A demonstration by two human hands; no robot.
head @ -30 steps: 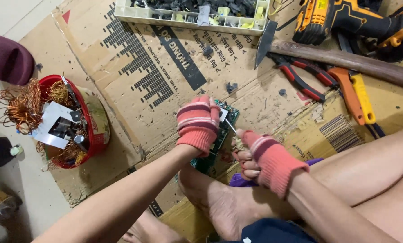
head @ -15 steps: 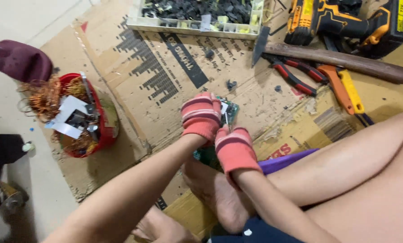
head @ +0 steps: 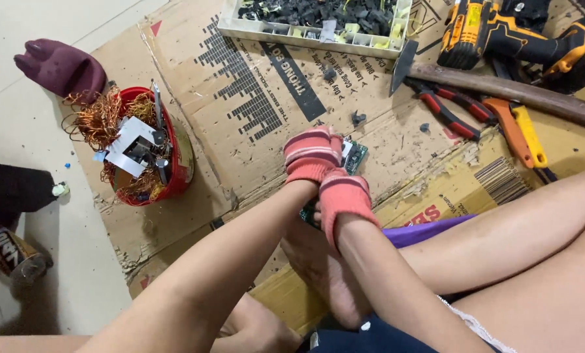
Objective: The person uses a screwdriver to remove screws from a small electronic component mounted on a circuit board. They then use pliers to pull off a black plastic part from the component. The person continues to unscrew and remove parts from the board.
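Head view: gloved hands grasping circuit board on flattened cardboard, pale floor.

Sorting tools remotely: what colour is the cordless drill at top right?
Yellow and black cordless drill, clearest in the head view.

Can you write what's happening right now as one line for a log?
left hand: gloved, pressing on green circuit board | right hand: gloved, on board's near end | board on cardboard | red bowl of copper wire at left
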